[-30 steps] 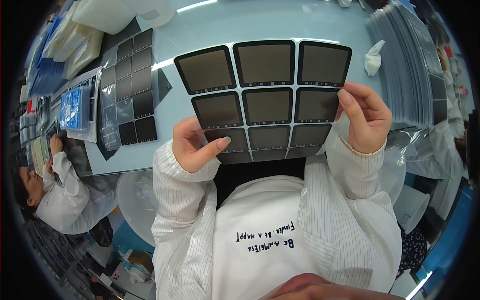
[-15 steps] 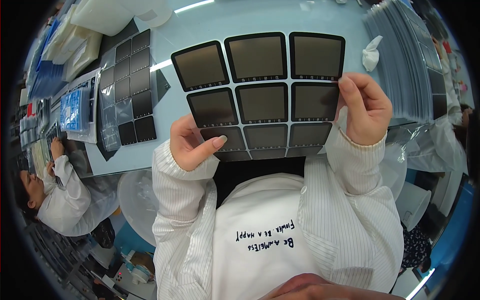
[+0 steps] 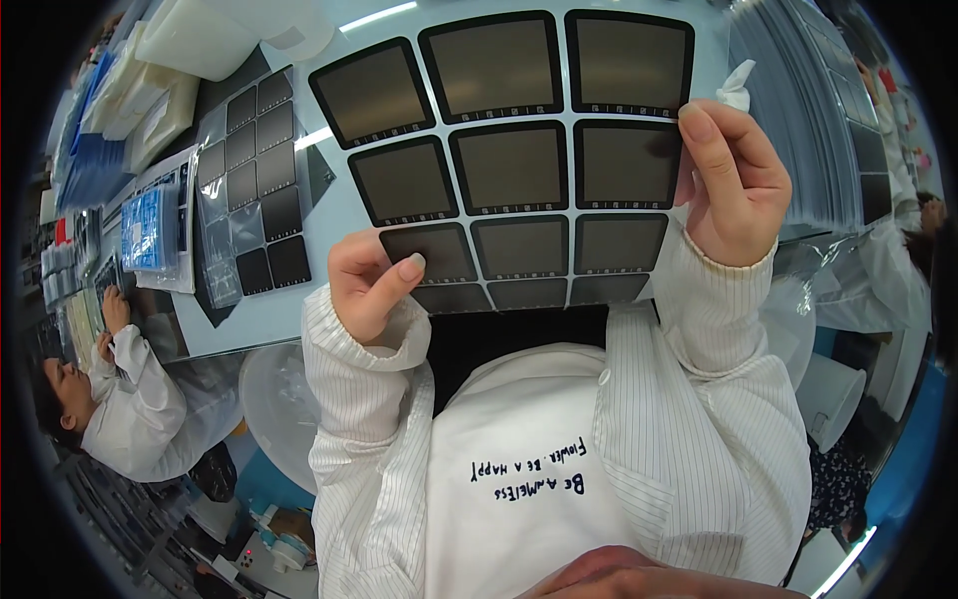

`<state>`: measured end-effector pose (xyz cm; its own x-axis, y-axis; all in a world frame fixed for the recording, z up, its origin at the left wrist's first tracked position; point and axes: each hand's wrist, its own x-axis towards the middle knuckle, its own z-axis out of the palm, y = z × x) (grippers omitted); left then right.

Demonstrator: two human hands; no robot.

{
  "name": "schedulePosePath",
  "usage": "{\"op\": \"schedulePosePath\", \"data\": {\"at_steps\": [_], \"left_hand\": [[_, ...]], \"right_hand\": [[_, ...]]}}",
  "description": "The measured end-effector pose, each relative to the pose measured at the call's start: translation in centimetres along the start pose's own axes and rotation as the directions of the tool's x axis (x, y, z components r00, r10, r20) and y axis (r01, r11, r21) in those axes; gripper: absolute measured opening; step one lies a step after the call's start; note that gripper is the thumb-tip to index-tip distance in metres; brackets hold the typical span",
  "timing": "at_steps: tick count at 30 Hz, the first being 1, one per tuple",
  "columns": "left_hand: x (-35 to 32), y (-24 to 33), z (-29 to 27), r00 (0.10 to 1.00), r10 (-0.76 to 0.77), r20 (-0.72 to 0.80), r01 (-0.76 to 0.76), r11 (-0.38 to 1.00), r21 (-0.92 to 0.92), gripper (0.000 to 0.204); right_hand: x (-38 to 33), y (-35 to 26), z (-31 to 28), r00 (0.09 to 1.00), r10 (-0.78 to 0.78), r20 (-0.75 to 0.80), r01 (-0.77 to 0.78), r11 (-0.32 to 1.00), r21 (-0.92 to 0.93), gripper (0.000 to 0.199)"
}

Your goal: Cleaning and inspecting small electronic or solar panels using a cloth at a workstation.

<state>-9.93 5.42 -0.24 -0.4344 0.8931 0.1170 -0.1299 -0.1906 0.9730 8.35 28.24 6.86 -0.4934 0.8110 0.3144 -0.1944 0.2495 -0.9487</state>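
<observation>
I hold up a clear sheet [image 3: 509, 160] carrying several dark square panels with black frames, close in front of my chest. My left hand [image 3: 371, 288] pinches its lower left corner, thumb lying across a panel. My right hand [image 3: 730, 185] grips the right edge near the middle row, fingers curled behind it. The sheet's bottom row is partly hidden by my white striped sleeves and coat.
A second sheet of dark squares [image 3: 254, 190] lies on the pale blue table [image 3: 279, 309] to the left, beside blue trays [image 3: 150, 225] and white foam stacks [image 3: 200, 40]. A tall stack of sheets [image 3: 808, 130] sits right. A person in a white coat [image 3: 130, 399] works at lower left.
Both hands have lifted the sheet higher and nearer the camera, so its panels look larger and its top row reaches the upper edge.
</observation>
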Motion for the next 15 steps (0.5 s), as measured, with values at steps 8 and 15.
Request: {"op": "schedulePosePath", "data": {"at_steps": [8, 15], "left_hand": [[-0.1, 0.0, 0.3, 0.986, 0.046, -0.159, -0.027, 0.993, 0.117, 0.035], [-0.4, -0.3, 0.3, 0.988, -0.024, -0.149, 0.039, 0.994, 0.098, 0.039]], "right_hand": [[0.2, -0.6, -0.1, 0.999, 0.02, 0.033, -0.021, 0.999, 0.034, 0.017], [0.0, -0.9, -1.0, 0.999, 0.008, 0.036, -0.007, 1.0, -0.021, 0.018]]}}
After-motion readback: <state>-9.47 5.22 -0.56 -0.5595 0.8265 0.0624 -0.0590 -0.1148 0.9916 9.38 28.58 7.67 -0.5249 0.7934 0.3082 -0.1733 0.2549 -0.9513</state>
